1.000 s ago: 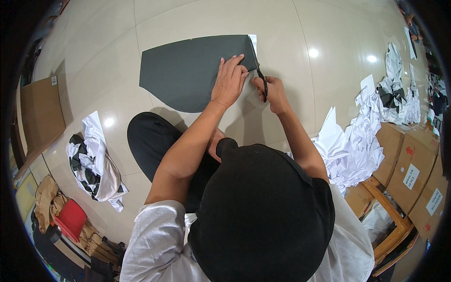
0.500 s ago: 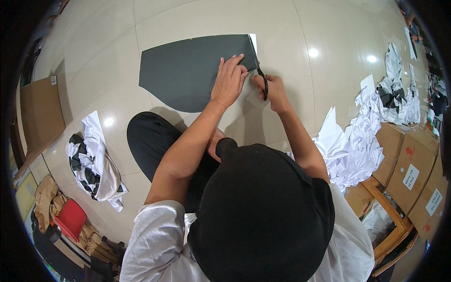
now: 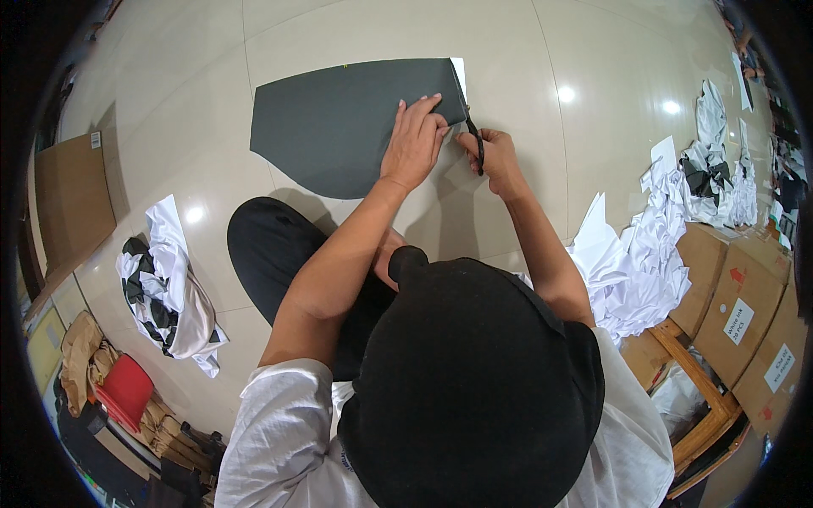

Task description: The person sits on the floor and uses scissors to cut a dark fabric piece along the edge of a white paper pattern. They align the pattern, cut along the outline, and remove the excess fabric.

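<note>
A dark grey panel of cloth [image 3: 326, 127] with one curved side lies on the tiled floor ahead of me. A narrow white strip [image 3: 460, 74] shows past its right edge. My left hand [image 3: 413, 142] rests flat on the panel's right part, fingers stretched toward that edge. In my right hand [image 3: 493, 157] are black-handled scissors [image 3: 476, 146], with the fingers closed round the handles. The scissors' blades meet the right edge of the panel near its lower corner; how far they are parted I cannot tell.
White cloth [image 3: 631, 271] lies heaped at the right, beside cardboard boxes [image 3: 732, 313] and a wooden frame [image 3: 703, 385]. A black-and-white cloth bundle [image 3: 165, 292] is on the floor at the left. Farther left stand a brown board [image 3: 74, 195] and a red object [image 3: 125, 391].
The scissors and my right hand have shifted very slightly along the panel's right edge, and the handles look turned a little. My left hand stays in nearly the same place on the panel.
</note>
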### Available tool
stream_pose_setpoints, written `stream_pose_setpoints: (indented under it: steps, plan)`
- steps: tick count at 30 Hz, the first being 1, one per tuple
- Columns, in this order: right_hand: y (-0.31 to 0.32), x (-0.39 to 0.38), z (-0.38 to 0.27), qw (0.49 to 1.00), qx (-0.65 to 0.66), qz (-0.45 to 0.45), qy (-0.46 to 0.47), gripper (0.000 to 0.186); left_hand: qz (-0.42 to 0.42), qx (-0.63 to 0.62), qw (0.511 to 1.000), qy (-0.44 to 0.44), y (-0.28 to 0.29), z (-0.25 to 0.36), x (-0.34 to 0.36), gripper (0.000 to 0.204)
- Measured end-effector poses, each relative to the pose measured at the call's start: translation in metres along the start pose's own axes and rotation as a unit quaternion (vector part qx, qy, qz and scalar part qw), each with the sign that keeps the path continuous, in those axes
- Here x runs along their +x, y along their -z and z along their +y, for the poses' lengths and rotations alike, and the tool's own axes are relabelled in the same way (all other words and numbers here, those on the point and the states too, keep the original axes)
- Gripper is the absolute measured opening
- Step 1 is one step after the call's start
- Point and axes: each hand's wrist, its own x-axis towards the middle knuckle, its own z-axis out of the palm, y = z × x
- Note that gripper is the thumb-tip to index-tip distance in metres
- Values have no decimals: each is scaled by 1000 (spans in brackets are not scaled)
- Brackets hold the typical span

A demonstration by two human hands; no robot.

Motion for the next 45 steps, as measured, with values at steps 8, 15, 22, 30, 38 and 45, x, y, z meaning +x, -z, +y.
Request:
stream_pose_setpoints:
  steps: [8,15,22,30,38,45]
  plan:
    - [-1,3,0,1000,-21,3,1,36,-2,4,1000,3,0,1,1,12]
    - [-4,6,-5,1000,8,-5,6,35,-5,7,1000,7,0,0,0,13]
    - [-3,5,-2,1000,2,-3,3,33,-4,2,1000,4,-2,0,1,13]
    - [28,-41,40,996,-23,66,-47,34,-34,-21,999,0,9,5,2,24]
    - [158,-149,139,928,-20,367,-61,40,101,84,983,131,54,-8,38,47]
    - [204,-220,220,756,-333,563,32,26,74,328,854,396,78,-43,-1,85]
